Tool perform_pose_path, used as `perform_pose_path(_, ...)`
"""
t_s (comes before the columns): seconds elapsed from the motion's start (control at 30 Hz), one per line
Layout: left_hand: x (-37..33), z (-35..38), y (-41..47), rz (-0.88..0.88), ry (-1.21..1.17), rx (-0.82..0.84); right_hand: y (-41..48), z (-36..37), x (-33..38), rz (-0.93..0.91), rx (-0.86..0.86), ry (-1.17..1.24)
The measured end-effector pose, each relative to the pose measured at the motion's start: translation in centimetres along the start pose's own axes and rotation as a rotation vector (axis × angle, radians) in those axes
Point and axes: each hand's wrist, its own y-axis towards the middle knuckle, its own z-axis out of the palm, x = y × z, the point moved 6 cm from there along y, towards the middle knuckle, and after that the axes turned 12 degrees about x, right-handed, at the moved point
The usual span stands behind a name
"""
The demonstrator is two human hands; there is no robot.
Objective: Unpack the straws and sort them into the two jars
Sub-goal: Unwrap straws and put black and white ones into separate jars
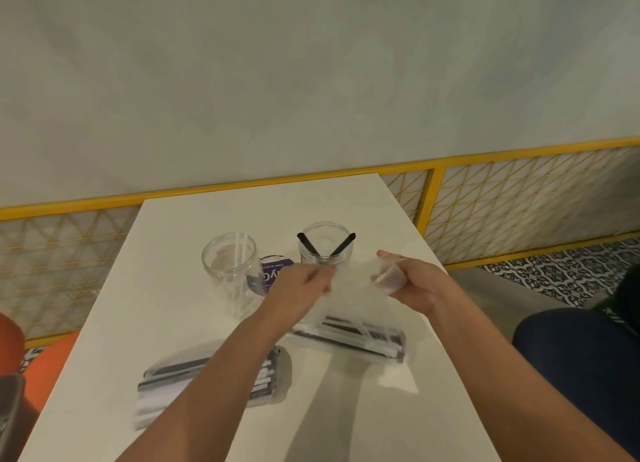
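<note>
A person sat at a white rectangular table (173, 288), both bare forearms stretched out over it. Toward the far end stood two clear round plastic jars, well apart. The left jar (221, 274) held one clear drinking straw (241, 253) leaning against its rim. The right jar (325, 259) held two black straws (308, 245) crossed in a V. Between the jars lay a round lid with a purple label (275, 271). Nearer the person lay two flat packs of mixed black and clear straws: one pack (349, 337) just below the hands, and a second pack (166, 385) partly under the left forearm. Both hands hovered above the table in front of the jars. The right hand (415, 283) was curled round a crumpled bunch of clear plastic wrapper (386, 276). The left hand (301, 285) had its fingertips pinched together on what looked like the same film, which trailed down toward the nearer pack, though blur made this grip hard to confirm. The step in hand seemed to be unpacking: pulling the wrapper open to free more straws. Sorting looked barely begun, with only three straws in the jars. The next move would call for parting the film fully, setting it aside, then lifting straws out by colour, black to the right jar and clear to the left.
</note>
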Motion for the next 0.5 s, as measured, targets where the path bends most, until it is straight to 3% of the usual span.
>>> perform_pose_path(0.1, 1.0, 1.2, 0.9, -0.029, 0.286, 0.046, 0.6, -0.9, -1.1, 0.064, 0.029, -0.096)
perform_pose_path(0.2, 3.2, 1.5, 1.9, -0.159, 0.369, 0.017, 0.4, -1.7, -1.0, 0.057, 0.085, -0.557)
perform_pose_path(0.27, 4.4, 1.3, 2.3, -0.184, 0.188, -0.041, 0.2, -2.3, -0.9, 0.079, 0.048, -1.0)
perform_pose_path(0.33, 5.9, 0.9, 2.6, -0.271, -0.273, -0.098, 0.0, -2.8, -1.0, 0.098, -0.04, -1.226)
perform_pose_path(0.4, 6.9, 1.4, 2.4, -0.368, -0.809, -0.058, 0.0, -3.9, -1.9, 0.172, -0.08, -1.097)
perform_pose_path(0.5, 7.1, 2.0, 2.1, -0.403, -1.2, 0.088, -0.1, -4.3, -3.7, 0.179, -0.021, -0.447)
